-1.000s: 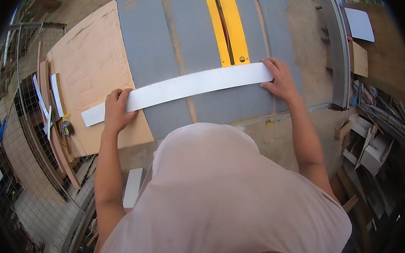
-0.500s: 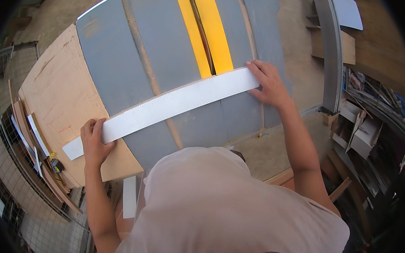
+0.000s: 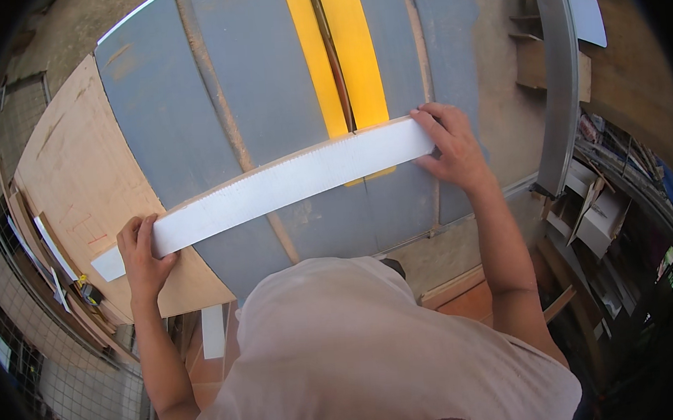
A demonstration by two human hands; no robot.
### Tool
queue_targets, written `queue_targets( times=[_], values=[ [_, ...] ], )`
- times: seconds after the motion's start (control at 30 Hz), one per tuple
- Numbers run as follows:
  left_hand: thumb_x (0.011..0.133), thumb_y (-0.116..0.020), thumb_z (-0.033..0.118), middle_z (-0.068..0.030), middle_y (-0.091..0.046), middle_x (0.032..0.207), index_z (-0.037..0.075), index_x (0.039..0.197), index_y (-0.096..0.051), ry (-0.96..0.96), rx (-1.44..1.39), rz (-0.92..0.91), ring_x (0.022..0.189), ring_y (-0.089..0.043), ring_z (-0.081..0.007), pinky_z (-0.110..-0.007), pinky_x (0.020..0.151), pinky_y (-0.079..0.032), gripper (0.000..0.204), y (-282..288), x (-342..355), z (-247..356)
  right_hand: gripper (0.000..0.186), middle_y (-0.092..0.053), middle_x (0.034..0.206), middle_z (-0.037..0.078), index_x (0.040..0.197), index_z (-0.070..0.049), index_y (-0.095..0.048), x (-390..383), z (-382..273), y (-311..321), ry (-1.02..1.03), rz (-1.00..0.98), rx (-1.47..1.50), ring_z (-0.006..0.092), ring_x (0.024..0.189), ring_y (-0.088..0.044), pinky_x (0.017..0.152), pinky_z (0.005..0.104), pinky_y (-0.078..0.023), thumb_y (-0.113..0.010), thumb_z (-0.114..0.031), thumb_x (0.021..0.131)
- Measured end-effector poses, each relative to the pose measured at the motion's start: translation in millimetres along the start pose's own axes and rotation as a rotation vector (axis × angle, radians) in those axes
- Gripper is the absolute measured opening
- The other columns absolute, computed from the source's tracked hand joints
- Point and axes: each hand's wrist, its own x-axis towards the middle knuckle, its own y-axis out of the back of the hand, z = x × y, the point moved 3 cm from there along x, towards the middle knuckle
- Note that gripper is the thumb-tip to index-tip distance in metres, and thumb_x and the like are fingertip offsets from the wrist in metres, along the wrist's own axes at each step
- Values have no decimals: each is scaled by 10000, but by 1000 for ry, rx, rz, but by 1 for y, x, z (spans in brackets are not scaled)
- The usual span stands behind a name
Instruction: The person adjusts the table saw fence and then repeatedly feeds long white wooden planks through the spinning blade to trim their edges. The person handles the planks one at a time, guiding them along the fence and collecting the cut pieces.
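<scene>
A long white board strip [image 3: 280, 184] with a row of fine marks or notches along its far edge lies crosswise in front of me. My left hand [image 3: 146, 257] grips it near its left end, thumb on the near side and fingers over the far edge. My right hand [image 3: 454, 145] pinches the right end between thumb and fingers. Beneath the strip is a grey saw table [image 3: 272, 74]. Its yellow insert [image 3: 350, 49] has a long dark slot [image 3: 336, 73] running away from me. The strip crosses the insert's near end, and a little yellow shows on its near side.
A pale wooden panel [image 3: 83, 157] extends the table at left, with a tape measure [image 3: 90, 292] and several narrow offcuts [image 3: 56, 247] beside it. A grey metal rail [image 3: 558, 85] stands at right, near stacked board pieces [image 3: 602, 219]. Wire mesh [image 3: 48, 386] borders the left.
The strip has moved slightly away from me over the yellow insert, both hands still on it. The insert's near end now shows on the near side. The whole view has shifted a little.
</scene>
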Motion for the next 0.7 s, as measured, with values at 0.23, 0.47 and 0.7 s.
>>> queue_targets(
  times=[0.23,0.47,0.7],
  values=[
    [558,-845,23,-150,-546,1305,107,1348,-628,-14,18,-14,1225,-517,-374,-468,1061,-471,823,6,12,-1,832,-604,1330,132,1383,-84,-610,4,1,2,-2,-8,-9,345,1216,-589,1029,462,-444,-905,-132,607],
    [562,-855,33,-149,-544,1308,108,1357,-624,-16,26,-11,1233,-516,-373,-469,1069,-469,832,9,20,-3,826,-597,1340,130,1388,-81,-604,10,3,4,-11,-17,-6,339,1231,-578,1028,459,-441,-901,-139,620],
    [570,-868,48,-151,-544,1311,105,1363,-623,-24,45,-11,1234,-517,-375,-466,1070,-471,832,11,27,-6,801,-599,1330,123,1391,-82,-597,17,6,5,1,-7,-9,337,1224,-575,1007,447,-435,-894,-151,650]
  ],
)
